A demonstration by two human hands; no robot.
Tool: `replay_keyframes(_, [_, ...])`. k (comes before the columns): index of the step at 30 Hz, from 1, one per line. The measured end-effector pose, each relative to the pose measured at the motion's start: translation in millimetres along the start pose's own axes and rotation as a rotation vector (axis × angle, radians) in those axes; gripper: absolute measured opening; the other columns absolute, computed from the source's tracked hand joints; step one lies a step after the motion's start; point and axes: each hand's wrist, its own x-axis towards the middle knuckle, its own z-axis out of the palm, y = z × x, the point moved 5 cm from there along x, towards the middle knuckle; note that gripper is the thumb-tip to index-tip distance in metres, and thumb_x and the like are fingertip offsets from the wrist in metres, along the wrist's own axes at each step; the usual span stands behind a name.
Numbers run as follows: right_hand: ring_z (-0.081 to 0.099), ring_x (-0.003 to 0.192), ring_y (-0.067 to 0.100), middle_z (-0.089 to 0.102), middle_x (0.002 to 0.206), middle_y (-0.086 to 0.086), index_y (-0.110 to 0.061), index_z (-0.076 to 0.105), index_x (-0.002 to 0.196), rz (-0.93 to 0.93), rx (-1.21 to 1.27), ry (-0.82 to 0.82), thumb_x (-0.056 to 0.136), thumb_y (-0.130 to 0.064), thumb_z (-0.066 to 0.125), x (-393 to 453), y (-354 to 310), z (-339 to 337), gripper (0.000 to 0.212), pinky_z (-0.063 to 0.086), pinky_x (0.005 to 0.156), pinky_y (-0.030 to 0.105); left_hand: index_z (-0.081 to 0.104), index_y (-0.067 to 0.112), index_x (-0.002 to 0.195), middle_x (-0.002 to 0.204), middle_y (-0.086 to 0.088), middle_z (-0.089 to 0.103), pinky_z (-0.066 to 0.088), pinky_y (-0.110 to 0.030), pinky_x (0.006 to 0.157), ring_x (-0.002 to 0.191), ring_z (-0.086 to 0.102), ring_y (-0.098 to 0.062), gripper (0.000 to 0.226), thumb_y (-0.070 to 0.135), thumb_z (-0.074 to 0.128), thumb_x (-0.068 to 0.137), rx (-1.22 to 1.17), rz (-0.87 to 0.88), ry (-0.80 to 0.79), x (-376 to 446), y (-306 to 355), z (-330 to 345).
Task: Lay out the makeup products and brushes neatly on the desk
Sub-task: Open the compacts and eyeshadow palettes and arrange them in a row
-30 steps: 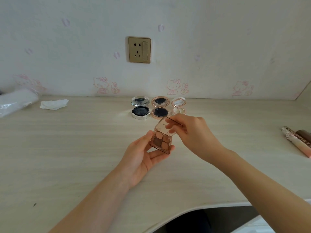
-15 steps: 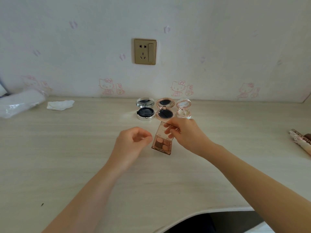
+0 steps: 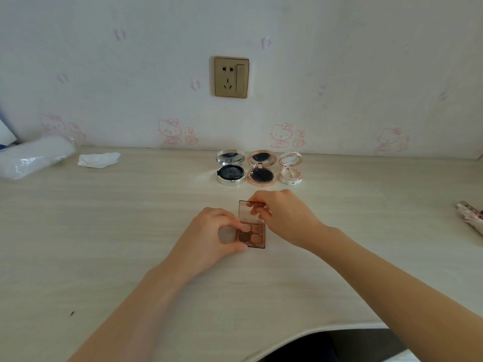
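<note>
Pale wood-grain desk (image 3: 104, 257), curved front edge nearest the camera. Both forearms reach in from the bottom. Left hand (image 3: 211, 236) pinches the near-left side of the small square brown translucent eyeshadow palette (image 3: 251, 235), thumb at the near edge, fingers over the pans. Palette base lies flat on the desk at centre, four brown and copper pans showing. Its clear brownish lid stands open, tilted up, hinge on the far side, so the opening faces the camera; long axis of the open case runs near to far. Right hand (image 3: 283, 218) grips the lid's top edge with curled fingertips. Beyond, well apart, a row of three open round compacts: silver compact (image 3: 230, 168), rose-gold compact (image 3: 261, 169), white floral compact (image 3: 290, 169), mirrors up toward the wall. Crumpled white tissue (image 3: 98, 160) far left.
</note>
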Motion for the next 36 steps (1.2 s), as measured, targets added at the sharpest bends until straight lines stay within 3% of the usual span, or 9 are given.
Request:
replay_keyframes(7, [0.065, 0.081, 0.015, 0.071, 0.091, -0.003, -0.018, 0.065, 0.105, 0.029, 0.039, -0.061, 0.093, -0.006, 0.045, 7.1, 2.8, -0.6, 0.026, 0.053, 0.082, 0.038, 0.075, 0.03, 0.097, 0.105, 0.017, 0.065, 0.032, -0.008, 0.093, 0.108, 0.05, -0.003, 0.035, 0.033, 0.086, 0.064, -0.019, 0.025, 0.063, -1.2, -2.1, 0.3])
replay_keyframes(15, [0.062, 0.077, 0.009, 0.072, 0.095, -0.001, -0.018, 0.062, 0.108, 0.03, 0.066, -0.09, 0.092, -0.007, 0.045, 8.4, 5.0, -0.1, 0.026, 0.052, 0.078, 0.026, 0.075, 0.03, 0.098, 0.106, 0.018, 0.064, 0.029, -0.001, 0.091, 0.107, 0.05, 0.001, 0.036, 0.035, 0.086, 0.064, -0.023, 0.032, 0.071, -1.3, -4.2, 1.6])
replay_keyframes(19, [0.059, 0.104, 0.015, 0.062, 0.121, 0.001, -0.018, 0.047, 0.134, 0.054, 0.081, -0.034, 0.094, -0.017, 0.052, -2.3, 9.3, 3.1, 0.041, 0.047, 0.09, 0.025, 0.072, 0.038, 0.096, 0.105, 0.02, 0.063, 0.029, -0.001, 0.09, 0.106, 0.049, 0.004, 0.035, 0.034, 0.086, 0.065, -0.051, 0.045, 0.064, -2.8, -2.2, 0.4])
replay_keyframes(22, [0.05, 0.119, 0.016, 0.055, 0.131, 0.001, -0.015, 0.035, 0.143, 0.119, 0.094, 0.067, 0.095, -0.023, 0.051, -22.4, 14.9, 6.8, 0.051, 0.04, 0.096, 0.024, 0.073, 0.036, 0.097, 0.104, 0.021, 0.063, 0.028, 0.0, 0.089, 0.106, 0.049, 0.006, 0.037, 0.032, 0.087, 0.063, -0.07, 0.029, 0.075, -3.2, -3.5, -1.3])
replay_keyframes(29, [0.035, 0.133, 0.013, 0.044, 0.142, -0.003, -0.018, 0.026, 0.147, 0.138, 0.082, 0.086, 0.096, -0.035, 0.05, -65.6, 9.2, 19.7, 0.059, 0.028, 0.105, 0.021, 0.074, 0.03, 0.099, 0.103, 0.024, 0.062, 0.032, -0.002, 0.091, 0.106, 0.052, 0.007, 0.039, 0.026, 0.088, 0.063, -0.1, -0.005, 0.091, -4.2, -6.7, -3.6])
replay_keyframes(36, [0.038, 0.131, 0.019, 0.045, 0.139, 0.003, -0.012, 0.028, 0.146, 0.041, -0.069, 0.09, 0.095, -0.03, 0.051, -62.3, -0.6, 29.4, 0.058, 0.028, 0.106, 0.024, 0.073, 0.025, 0.101, 0.098, 0.027, 0.058, 0.031, 0.0, 0.088, 0.103, 0.055, -0.001, 0.041, 0.023, 0.088, 0.063, -0.057, -0.016, 0.11, -3.7, -7.4, -2.8])
